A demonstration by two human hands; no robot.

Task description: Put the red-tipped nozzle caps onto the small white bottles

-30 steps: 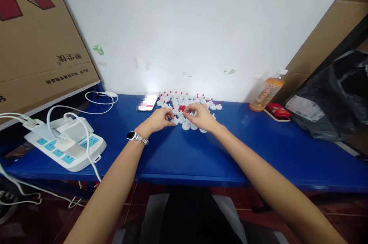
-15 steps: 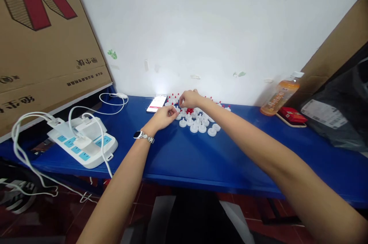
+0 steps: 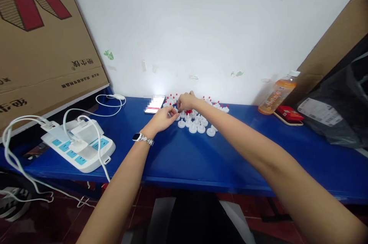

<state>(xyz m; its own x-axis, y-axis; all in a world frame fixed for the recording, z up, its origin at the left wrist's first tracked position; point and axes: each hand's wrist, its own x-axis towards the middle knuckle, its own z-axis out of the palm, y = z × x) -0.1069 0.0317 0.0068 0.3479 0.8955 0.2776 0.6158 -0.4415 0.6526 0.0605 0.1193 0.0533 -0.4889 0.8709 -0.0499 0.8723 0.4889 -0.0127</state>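
Note:
Many small white plastic nozzle caps (image 3: 193,128) lie in a cluster on the blue table against the wall. Those at the back wear red tips (image 3: 217,103), and a small heap of loose red tips (image 3: 189,112) sits in the middle. My left hand (image 3: 163,118), with a watch on its wrist, pinches a white nozzle cap at the cluster's left edge. Close above it, my right hand (image 3: 186,101) has its fingers pressed together, pointing down at that cap. Whatever is between the right fingertips is too small to make out. My right forearm covers part of the cluster.
A lit phone (image 3: 155,104) lies left of the caps. On the left stand a white power strip (image 3: 83,148) with cables and a large carton (image 3: 51,45). A bottle of orange drink (image 3: 277,96), a red box (image 3: 289,113) on a phone and a dark plastic bag (image 3: 330,110) are at the right.
Both hands stay close together at the cluster's left edge, with only a slight shift of the fingers. The whole view has moved a little.

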